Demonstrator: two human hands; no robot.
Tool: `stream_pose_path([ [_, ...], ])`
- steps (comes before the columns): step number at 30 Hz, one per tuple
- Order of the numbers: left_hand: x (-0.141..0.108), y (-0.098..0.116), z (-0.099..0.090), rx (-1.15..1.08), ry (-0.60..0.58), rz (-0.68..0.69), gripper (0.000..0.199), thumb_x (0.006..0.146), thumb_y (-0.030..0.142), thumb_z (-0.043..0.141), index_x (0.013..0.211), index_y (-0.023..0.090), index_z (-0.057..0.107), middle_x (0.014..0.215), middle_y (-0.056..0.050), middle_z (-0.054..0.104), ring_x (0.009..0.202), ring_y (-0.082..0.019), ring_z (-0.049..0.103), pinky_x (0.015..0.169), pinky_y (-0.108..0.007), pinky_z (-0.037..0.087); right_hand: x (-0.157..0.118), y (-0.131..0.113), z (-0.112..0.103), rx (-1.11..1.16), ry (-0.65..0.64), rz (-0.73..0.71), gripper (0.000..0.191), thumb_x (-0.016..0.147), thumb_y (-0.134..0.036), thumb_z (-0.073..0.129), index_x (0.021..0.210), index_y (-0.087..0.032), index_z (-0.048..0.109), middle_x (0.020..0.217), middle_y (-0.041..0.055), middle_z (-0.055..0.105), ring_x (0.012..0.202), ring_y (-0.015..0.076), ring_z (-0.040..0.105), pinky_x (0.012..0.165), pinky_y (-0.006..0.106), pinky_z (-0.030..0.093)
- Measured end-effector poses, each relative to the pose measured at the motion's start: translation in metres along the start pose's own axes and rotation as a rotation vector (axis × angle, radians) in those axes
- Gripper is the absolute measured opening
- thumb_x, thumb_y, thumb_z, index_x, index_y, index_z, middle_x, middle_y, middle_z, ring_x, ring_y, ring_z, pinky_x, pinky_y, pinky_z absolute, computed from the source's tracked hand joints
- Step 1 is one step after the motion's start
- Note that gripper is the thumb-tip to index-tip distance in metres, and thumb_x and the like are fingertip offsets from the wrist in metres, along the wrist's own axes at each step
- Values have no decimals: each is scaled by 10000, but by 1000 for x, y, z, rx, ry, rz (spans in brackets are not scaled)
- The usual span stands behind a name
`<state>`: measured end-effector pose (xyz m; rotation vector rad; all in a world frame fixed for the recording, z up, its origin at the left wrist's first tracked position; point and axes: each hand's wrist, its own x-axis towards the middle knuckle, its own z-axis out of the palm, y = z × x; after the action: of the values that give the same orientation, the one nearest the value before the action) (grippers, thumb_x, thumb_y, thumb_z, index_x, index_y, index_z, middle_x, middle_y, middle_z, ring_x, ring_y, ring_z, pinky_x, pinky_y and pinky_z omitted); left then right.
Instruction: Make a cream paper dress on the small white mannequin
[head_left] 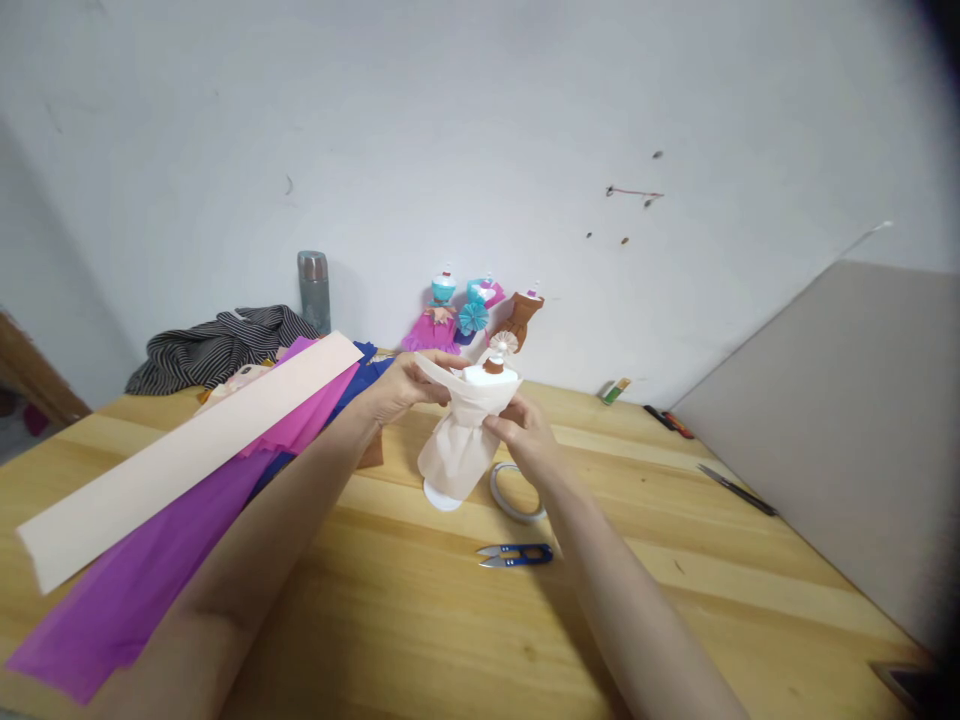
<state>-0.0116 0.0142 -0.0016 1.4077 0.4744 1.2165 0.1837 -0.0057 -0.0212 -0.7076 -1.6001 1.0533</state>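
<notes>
A miniature dress form (493, 376) wears a cream dress (454, 455) gathered at the waist and stands on a round white base (442, 498). Its brown neck and white top show above the bodice. My left hand (405, 388) is closed on a loose cream strip (437, 373) that runs from the form's upper left side. At the form's right side, my right hand (523, 430) grips the dress at the waist, thumb in front, other fingers partly hidden behind. Near my right wrist lies a roll of tape (498, 492), with blue thread snips (525, 554) in front of it.
Left of me, a long cream strip (187, 455) lies over purple sheets (161, 560) and other coloured pieces. Behind them are a striped cloth (225, 345) and a grey flask (314, 295). Several dressed forms (442, 320) stand by the wall. A knife (739, 490) lies right.
</notes>
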Motion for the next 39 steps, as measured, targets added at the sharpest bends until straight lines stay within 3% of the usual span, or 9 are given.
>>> stream_pose_path([
  [8, 7, -6, 13, 96, 91, 52, 533, 501, 252, 868, 994, 125, 708, 812, -42, 700, 665, -137, 603, 616, -246, 488, -1, -5, 3, -85, 38, -36, 262, 661, -301, 668, 911, -223, 680, 960, 38, 717, 934, 256, 626, 879, 402, 474],
  [14, 6, -6, 25, 274, 161, 206, 259, 623, 146, 734, 877, 131, 690, 773, -8, 674, 732, -136, 603, 663, -215, 458, 0, -5, 6, -203, 148, -82, 255, 661, -293, 634, 901, -213, 665, 925, 44, 698, 881, 242, 601, 841, 387, 471],
  [17, 5, -6, 31, 353, 255, 229, 249, 645, 123, 680, 894, 134, 674, 769, -5, 662, 736, -137, 603, 660, -217, 452, 0, -5, 8, -243, 173, -98, 257, 670, -300, 614, 905, -210, 664, 924, 48, 695, 888, 243, 595, 830, 375, 466],
  [22, 0, -4, 38, 539, 527, 177, 532, 596, 97, 695, 1111, 200, 613, 850, -6, 624, 655, -106, 541, 612, -232, 418, -1, -7, 10, -274, 202, -102, 248, 677, -299, 606, 899, -206, 661, 883, 41, 689, 878, 237, 590, 827, 367, 464],
  [25, -2, -4, 40, 571, 621, 193, 404, 554, 90, 707, 932, 207, 621, 744, 35, 562, 640, -104, 495, 630, -242, 397, -1, -7, 11, -273, 213, -94, 207, 679, -300, 599, 853, -202, 655, 859, 41, 681, 865, 235, 587, 820, 370, 465],
  [28, -2, -6, 41, 471, 543, 188, 146, 591, 90, 655, 670, 176, 569, 645, 42, 534, 632, -107, 482, 647, -246, 383, -1, -5, 12, -258, 226, -72, 214, 683, -298, 602, 869, -204, 651, 870, 40, 681, 866, 231, 585, 816, 366, 464],
  [31, -1, -8, 42, 393, 457, 168, 41, 655, 151, 638, 653, 159, 598, 652, 21, 585, 649, -119, 511, 661, -251, 393, -1, -4, 12, -241, 238, -60, 211, 697, -304, 608, 881, -210, 652, 870, 38, 681, 863, 226, 583, 810, 357, 464],
  [36, -3, -11, 45, 266, 388, 143, 260, 779, 360, 597, 630, 148, 592, 613, 19, 562, 611, -115, 496, 604, -238, 382, 1, -1, 10, -238, 265, -80, 224, 715, -325, 616, 904, -214, 662, 851, 40, 685, 854, 231, 587, 793, 354, 464],
  [39, -6, -11, 47, 214, 353, 126, 287, 770, 400, 634, 656, 137, 620, 628, 14, 587, 612, -112, 512, 607, -234, 397, 2, 0, 8, -238, 281, -78, 224, 712, -333, 622, 899, -214, 658, 844, 36, 684, 851, 227, 586, 791, 349, 462],
])
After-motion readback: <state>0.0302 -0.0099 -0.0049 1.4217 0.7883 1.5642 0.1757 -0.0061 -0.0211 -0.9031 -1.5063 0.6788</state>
